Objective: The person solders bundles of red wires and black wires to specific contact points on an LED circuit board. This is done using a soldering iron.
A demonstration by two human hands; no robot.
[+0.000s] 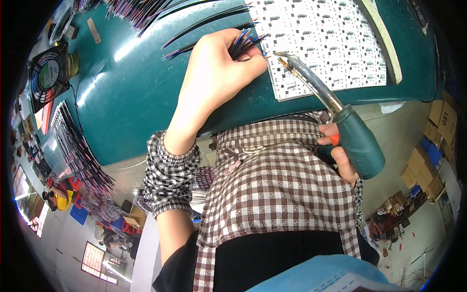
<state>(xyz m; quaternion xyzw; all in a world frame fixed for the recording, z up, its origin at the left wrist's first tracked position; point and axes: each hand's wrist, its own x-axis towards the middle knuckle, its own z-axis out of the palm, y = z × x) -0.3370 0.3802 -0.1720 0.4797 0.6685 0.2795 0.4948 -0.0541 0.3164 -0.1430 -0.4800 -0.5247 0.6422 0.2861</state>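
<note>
Left hand (214, 70): over tabletop (131, 104), back of hand up, fingers curled; grip closed around a wire bunch.
Wire bunch (242, 45): short black wires, blue and orange ends poking out past thumb and fingers, at left edge of the board sheet.
Right hand (344, 163): in front of tabletop edge, partly hidden behind the tool; grip wrapped on the handle, fingers by an orange-red trigger (334, 139).
Soldering tool (361, 143): dark green handle, two slim metal arms slanting up-left, tips near left thumb; contact with sheet, cannot tell.
Board sheet (331, 46): white, rows of small dark parts, flat on tabletop, under the tool tips.
Curved strip (389, 46): pale, along right side of board sheet.
Loose wires (206, 24): black, coloured ends, on tabletop beyond left hand.
Wire pile (138, 12): bigger, far edge of view, left of loose wires.
Fan (48, 77): black square frame, left part of tabletop, roll (73, 64) just beside.
Second wire pile (78, 146): long dark strands, left end of tabletop, some hanging over the edge.
Apron (277, 190): brown-white check, on wearer.
Cardboard boxes (421, 168): right, on floor.
</note>
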